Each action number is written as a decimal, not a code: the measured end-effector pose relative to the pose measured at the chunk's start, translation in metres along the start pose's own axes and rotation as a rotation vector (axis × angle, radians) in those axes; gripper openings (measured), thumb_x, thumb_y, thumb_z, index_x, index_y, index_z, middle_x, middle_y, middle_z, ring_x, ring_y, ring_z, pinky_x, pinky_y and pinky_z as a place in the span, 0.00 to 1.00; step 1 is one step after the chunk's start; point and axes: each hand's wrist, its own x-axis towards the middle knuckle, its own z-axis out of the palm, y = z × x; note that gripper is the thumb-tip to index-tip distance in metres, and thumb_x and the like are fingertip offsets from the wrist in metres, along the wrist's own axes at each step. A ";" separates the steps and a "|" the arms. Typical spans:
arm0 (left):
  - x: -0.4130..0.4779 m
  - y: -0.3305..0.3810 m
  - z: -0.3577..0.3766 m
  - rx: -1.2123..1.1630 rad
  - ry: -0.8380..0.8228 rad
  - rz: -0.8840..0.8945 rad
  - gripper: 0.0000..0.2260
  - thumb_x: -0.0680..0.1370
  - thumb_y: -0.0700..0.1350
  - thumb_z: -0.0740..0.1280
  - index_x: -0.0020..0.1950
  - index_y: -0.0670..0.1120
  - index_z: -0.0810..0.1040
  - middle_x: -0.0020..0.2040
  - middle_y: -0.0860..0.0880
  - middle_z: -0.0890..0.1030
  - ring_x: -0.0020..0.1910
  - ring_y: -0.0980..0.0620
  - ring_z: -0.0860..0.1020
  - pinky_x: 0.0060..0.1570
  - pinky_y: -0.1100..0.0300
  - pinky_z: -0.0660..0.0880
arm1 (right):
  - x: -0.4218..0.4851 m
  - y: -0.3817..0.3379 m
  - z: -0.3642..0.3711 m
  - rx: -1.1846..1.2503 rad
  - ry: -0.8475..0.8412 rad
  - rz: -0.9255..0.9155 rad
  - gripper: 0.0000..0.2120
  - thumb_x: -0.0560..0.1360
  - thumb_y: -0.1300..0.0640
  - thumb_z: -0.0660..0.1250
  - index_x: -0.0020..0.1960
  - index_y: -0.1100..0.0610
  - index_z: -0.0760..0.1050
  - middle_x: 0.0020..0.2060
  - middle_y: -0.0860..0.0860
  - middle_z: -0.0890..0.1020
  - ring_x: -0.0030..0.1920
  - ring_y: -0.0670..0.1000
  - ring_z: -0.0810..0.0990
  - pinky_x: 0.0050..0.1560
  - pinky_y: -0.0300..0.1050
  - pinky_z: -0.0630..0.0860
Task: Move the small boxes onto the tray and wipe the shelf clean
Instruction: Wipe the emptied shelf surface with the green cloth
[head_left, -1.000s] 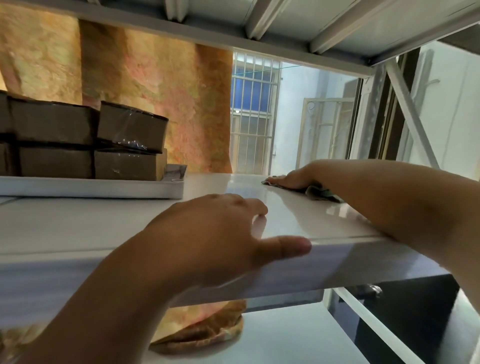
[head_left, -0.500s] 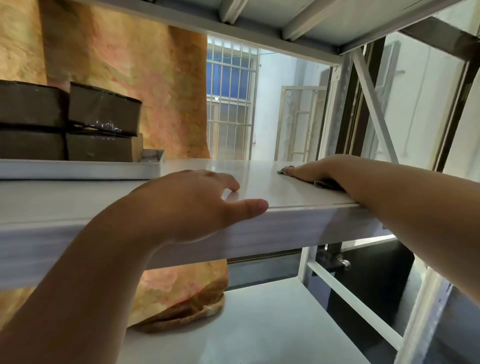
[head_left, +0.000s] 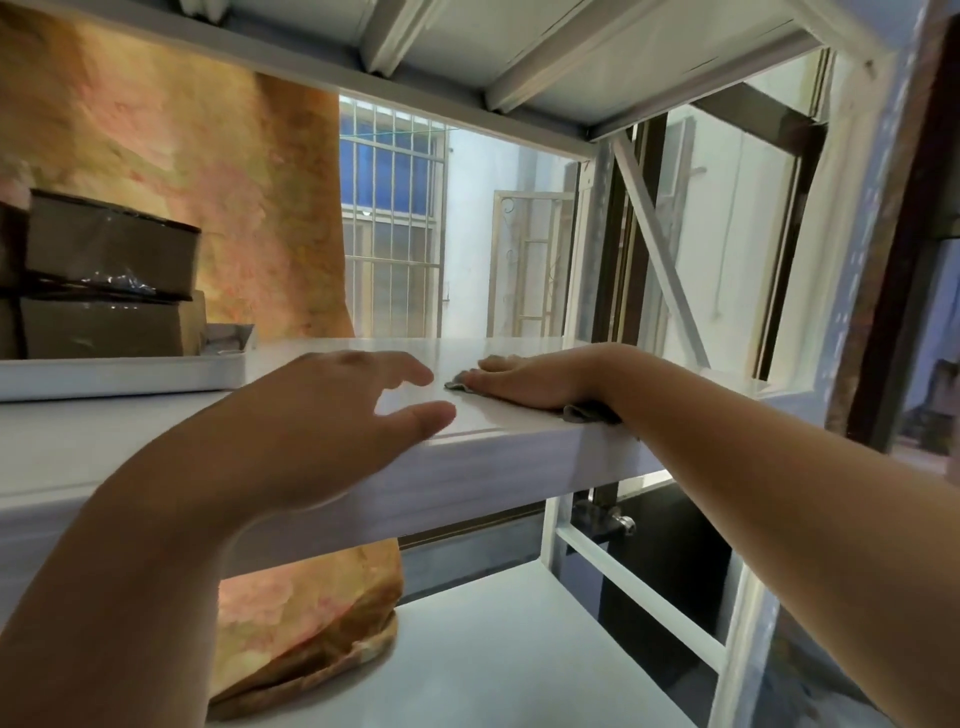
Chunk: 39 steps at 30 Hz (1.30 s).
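Brown small boxes (head_left: 111, 254) wrapped in clear film are stacked in two layers on a white tray (head_left: 124, 371) at the left of the white shelf (head_left: 519, 441). My left hand (head_left: 322, 415) rests on the shelf's front edge, fingers apart, holding nothing. My right hand (head_left: 535, 376) lies flat on a grey cloth (head_left: 584, 413), pressing it onto the shelf top near the front edge. Only the cloth's edges show from under the hand.
An orange-pink patterned curtain (head_left: 182, 182) hangs behind the shelf and bunches up on the lower shelf (head_left: 493, 649). Another shelf board sits just overhead. White frame posts and a diagonal brace (head_left: 660, 249) stand at the right. A barred window is beyond.
My right hand has slid the cloth leftward and toward the front edge, closer to my left hand. The left hand stays on the shelf edge. My view has shifted.
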 end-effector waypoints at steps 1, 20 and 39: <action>0.003 0.001 -0.001 -0.067 0.056 0.011 0.20 0.74 0.63 0.56 0.65 0.62 0.68 0.67 0.58 0.72 0.63 0.56 0.71 0.54 0.61 0.65 | -0.004 -0.008 0.003 -0.008 -0.001 -0.039 0.33 0.77 0.33 0.45 0.78 0.47 0.48 0.78 0.49 0.51 0.77 0.53 0.50 0.74 0.57 0.46; 0.055 0.066 0.045 0.115 0.258 0.091 0.13 0.81 0.48 0.58 0.62 0.60 0.74 0.65 0.55 0.75 0.61 0.53 0.74 0.58 0.59 0.70 | -0.025 0.067 -0.013 -0.161 0.002 -0.157 0.23 0.82 0.42 0.41 0.76 0.41 0.48 0.78 0.46 0.51 0.77 0.51 0.49 0.74 0.54 0.45; 0.077 0.085 0.061 0.053 0.136 0.195 0.11 0.78 0.53 0.60 0.57 0.58 0.78 0.48 0.61 0.80 0.48 0.61 0.77 0.43 0.69 0.69 | 0.020 0.190 -0.045 0.083 0.134 0.382 0.33 0.77 0.33 0.46 0.75 0.50 0.59 0.72 0.55 0.66 0.71 0.57 0.66 0.71 0.53 0.58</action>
